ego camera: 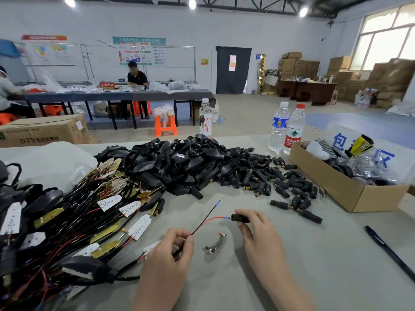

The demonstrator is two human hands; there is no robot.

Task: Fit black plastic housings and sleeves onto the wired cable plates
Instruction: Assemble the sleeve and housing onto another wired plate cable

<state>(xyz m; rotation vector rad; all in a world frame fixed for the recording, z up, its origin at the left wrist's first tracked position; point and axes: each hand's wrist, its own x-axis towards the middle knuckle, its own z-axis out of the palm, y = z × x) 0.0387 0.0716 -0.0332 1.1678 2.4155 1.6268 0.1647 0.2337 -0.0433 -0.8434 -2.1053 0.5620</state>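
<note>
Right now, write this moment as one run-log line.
left hand: pinches cable | right hand: holds black sleeve on red wire | black wire: no sleeve

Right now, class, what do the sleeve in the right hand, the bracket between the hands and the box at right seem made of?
Sleeve: matte black, probably plastic or rubber; dull, no glint. Bracket: likely metal; silvery, bright highlights. Box: brown cardboard, matte; folded flaps with raw edges.

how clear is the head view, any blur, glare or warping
Head view: the right hand holding the black sleeve and the left hand pinching the cable are sharp; the far posters are soft; ceiling lamps and window blow out; the wide lens bows the walls.
</note>
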